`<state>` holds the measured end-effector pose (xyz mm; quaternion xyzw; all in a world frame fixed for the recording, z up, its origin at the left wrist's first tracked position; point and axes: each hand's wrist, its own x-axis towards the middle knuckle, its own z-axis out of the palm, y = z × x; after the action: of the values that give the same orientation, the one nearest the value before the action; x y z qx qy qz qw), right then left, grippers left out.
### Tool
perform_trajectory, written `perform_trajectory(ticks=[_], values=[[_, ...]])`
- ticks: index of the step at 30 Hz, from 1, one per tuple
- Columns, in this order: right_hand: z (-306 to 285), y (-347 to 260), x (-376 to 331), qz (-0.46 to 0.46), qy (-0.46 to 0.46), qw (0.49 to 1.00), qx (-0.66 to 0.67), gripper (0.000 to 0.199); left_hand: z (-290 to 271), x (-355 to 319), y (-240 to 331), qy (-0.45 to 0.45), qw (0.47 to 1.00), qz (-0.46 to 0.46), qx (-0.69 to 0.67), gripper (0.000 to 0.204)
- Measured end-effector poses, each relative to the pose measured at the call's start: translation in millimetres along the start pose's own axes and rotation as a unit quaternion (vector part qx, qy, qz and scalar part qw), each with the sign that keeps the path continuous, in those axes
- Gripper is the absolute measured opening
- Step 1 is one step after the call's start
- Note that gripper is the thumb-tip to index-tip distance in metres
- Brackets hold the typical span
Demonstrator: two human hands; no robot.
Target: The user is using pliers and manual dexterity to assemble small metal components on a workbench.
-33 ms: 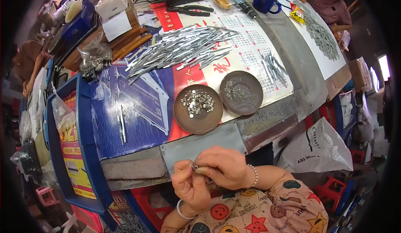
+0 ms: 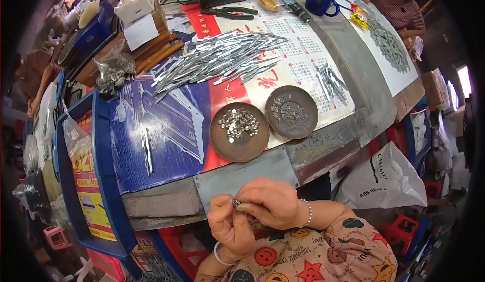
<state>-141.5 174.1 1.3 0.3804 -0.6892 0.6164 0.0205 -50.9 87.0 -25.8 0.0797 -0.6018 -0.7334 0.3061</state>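
My left hand (image 2: 228, 225) and my right hand (image 2: 269, 202) meet at the near edge of the bench, fingertips pinched together. Between them shows a small shiny metal piece (image 2: 236, 201), too small to tell its kind. Just beyond stands a round brown dish (image 2: 226, 148) holding small round silvery metal pieces (image 2: 237, 124). Touching it on the right is a second brown dish (image 2: 303, 129) with thin short metal pins (image 2: 289, 110). Farther back lies a wide heap of slim silvery metal rods (image 2: 217, 54).
A blue tray (image 2: 108, 201) stands at the left edge, and a few rods (image 2: 146, 150) lie near it. Pliers (image 2: 230, 12), a blue pen-shaped tool (image 2: 288, 1) and a blue mug (image 2: 322, 0) are at the back. A white bag (image 2: 386, 178) is at right. Two other people sit farther off.
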Motion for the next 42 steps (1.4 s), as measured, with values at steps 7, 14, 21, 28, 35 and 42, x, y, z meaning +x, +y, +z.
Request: perform_trajectory(ticks=[7,14,21,28,35,42], values=[[-7.4,2.2,0.9,-0.044,-0.035,0.993,-0.1,0.02,0.5,-2.0,0.5,-0.035,0.999,0.004,0.019,0.028],[-13.0,4.6,2.6,-0.008,-0.111,0.99,-0.091,0.028,3.3,1.4,3.8,-0.06,0.998,-0.017,-0.001,0.026],[-39.3,15.9,15.5,-0.06,0.013,0.995,-0.08,0.036,8.2,-3.2,5.2,-0.053,0.987,-0.103,-0.114,0.024],[-17.6,-9.2,8.1,-0.042,0.0,0.999,0.019,0.065,1.5,-6.6,13.7,-0.037,0.979,-0.14,-0.145,0.019],[-18.5,-0.2,6.8,0.008,-0.058,0.998,-0.033,0.025,0.4,-5.4,14.1,0.006,0.99,-0.091,-0.104,0.021],[2.2,11.2,4.9,-0.056,-0.045,0.99,-0.119,0.016,-0.3,-7.7,7.1,0.01,0.994,-0.076,-0.08,0.018]])
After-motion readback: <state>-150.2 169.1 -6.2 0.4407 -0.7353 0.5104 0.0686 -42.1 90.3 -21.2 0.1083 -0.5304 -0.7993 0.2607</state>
